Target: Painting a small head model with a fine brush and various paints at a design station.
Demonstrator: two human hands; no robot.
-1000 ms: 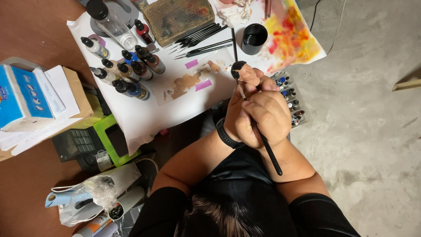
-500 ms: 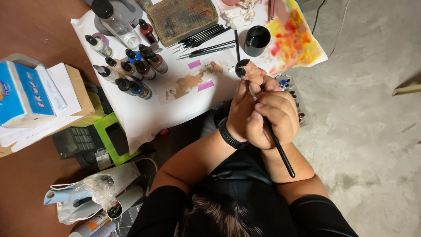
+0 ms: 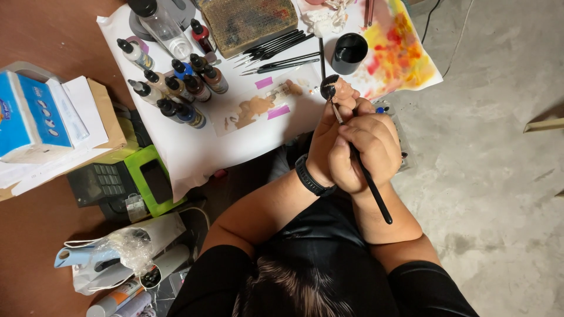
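Miniature figure (image 3: 339, 89) sits pinched in our left hand (image 3: 326, 138) at frame centre, raised for close work. Our right hand (image 3: 367, 154) fingers grip the brush (image 3: 361, 167), hands pressed together, probably for steadiness.

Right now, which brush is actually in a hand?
The black-handled brush in the right hand, tip at the small figure. The other brushes lie loose on the white paper.

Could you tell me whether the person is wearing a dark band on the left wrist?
Yes, a black band wraps the wrist of the left hand, which holds a small figure.
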